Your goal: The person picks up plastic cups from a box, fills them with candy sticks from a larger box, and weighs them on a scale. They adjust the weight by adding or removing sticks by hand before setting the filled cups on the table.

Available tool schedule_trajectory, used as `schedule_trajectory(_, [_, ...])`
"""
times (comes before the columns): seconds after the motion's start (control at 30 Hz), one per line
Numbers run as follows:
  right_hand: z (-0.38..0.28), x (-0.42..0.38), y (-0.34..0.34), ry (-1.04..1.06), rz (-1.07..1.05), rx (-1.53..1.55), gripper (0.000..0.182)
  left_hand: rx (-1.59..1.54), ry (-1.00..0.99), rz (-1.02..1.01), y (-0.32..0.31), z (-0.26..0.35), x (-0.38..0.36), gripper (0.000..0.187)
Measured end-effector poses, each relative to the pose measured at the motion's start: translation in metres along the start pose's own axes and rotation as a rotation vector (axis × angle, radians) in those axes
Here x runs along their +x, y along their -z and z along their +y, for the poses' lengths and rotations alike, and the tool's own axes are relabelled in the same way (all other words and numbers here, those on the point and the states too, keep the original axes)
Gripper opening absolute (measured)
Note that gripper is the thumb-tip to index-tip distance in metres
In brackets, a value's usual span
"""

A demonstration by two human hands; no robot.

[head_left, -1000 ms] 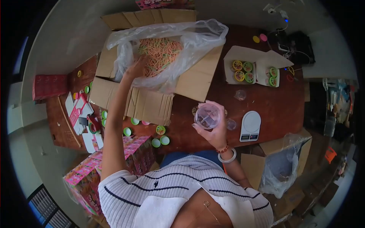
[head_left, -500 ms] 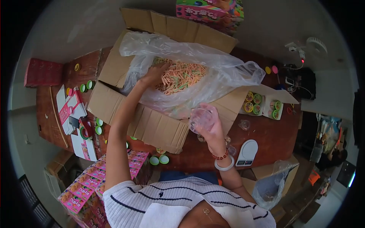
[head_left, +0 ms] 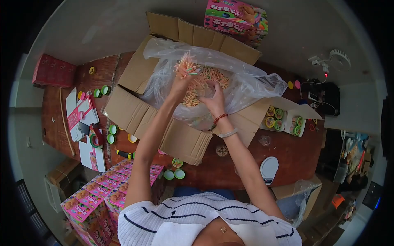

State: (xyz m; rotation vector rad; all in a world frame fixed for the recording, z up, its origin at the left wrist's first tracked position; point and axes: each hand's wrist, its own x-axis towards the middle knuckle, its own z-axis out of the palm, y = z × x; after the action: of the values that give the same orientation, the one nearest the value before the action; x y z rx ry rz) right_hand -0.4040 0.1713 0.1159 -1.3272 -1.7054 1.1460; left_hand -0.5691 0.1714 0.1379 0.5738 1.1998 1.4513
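My left hand (head_left: 180,83) is closed round a bunch of thin pink, orange and green sticks (head_left: 186,67), raised over the open carton. My right hand (head_left: 215,101) is wrapped round a clear plastic cup (head_left: 205,92), close beside the left hand and over the stick pile. Many more loose sticks (head_left: 216,76) lie in the carton inside a clear plastic liner bag (head_left: 250,76). The large cardboard carton (head_left: 180,143) has its flaps folded outward. What is inside the cup is hard to make out.
A white kitchen scale (head_left: 269,167) and a clear cup (head_left: 264,140) stand at right, near a small box of green- and yellow-lidded tubs (head_left: 275,117). Green lids (head_left: 179,174) lie in front. Pink printed boxes (head_left: 90,197) are stacked at lower left; another pink box (head_left: 236,20) stands behind.
My left hand has come up out of the pile with a bunch of sticks. My right hand has moved the clear cup forward and left, over the carton.
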Motion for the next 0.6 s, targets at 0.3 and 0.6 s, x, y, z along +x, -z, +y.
schedule_trajectory(0.3, [-0.002, 0.010, -0.025, 0.026, 0.036, 0.248, 0.071, 0.377, -0.167, -0.189, -0.008, -0.009, -0.019, 0.052])
schedule_trajectory(0.6, [0.002, 0.030, -0.018, 0.003, -0.154, 0.159, 0.055, 0.173, 0.042, -0.238, 0.019, 0.026, -0.017, 0.058])
